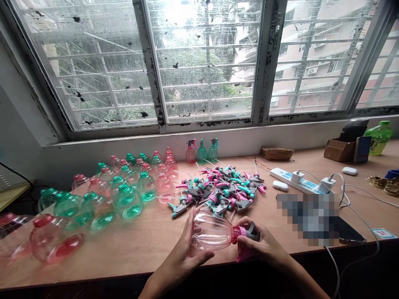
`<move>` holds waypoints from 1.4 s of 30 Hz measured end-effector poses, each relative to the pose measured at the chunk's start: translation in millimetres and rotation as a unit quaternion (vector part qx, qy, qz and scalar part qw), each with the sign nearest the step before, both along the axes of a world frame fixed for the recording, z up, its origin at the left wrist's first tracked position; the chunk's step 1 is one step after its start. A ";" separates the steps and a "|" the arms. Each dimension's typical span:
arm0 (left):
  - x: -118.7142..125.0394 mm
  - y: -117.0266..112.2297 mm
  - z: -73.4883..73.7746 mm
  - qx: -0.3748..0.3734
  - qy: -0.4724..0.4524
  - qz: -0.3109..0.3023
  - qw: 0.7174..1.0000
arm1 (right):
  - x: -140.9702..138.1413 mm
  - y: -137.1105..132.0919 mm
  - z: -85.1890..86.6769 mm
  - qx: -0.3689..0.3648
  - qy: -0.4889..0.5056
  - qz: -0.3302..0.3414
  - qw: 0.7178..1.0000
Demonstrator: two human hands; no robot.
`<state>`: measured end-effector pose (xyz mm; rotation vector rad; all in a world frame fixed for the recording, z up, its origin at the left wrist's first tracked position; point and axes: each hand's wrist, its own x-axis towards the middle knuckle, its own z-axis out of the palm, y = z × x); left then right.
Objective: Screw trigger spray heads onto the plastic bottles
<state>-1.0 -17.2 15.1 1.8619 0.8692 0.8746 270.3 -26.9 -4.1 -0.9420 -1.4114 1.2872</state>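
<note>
Left hand [187, 251] half open, cupped round the body of a clear pink bottle [212, 232], thumb apart; probably a loose steadying hold, since the wall looks thin. Right hand [264, 238] curled closed on the grey-and-pink spray head [253, 232] at the bottle's neck; how tight the collar sits, cannot tell. Bottle lies sideways above the table's [140, 263] front edge, base left, neck right, which seems to give each hand one end. Loose spray heads [218, 189] heaped just beyond, likely for easy reach. Headless bottles [127, 203] stand grouped left, necks up; three bottles with heads on [202, 153] stand apart by the window, presumably to avoid mixing.
</note>
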 end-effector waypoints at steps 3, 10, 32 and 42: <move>1.1 0.4 -2.2 0.009 -0.010 0.009 1.000 | -0.4 -0.1 0.5 -0.003 0.005 0.008 1.000; 2.1 -0.7 -1.8 0.014 0.010 0.026 1.000 | -0.9 -1.4 2.8 -0.001 0.010 0.010 1.000; -2.3 2.9 -1.6 -0.005 0.012 0.003 1.000 | 1.0 1.1 -1.9 0.004 0.004 0.014 1.000; 1.1 2.5 -7.0 0.028 -0.026 0.007 0.999 | -1.0 0.3 0.9 0.011 0.010 0.006 1.000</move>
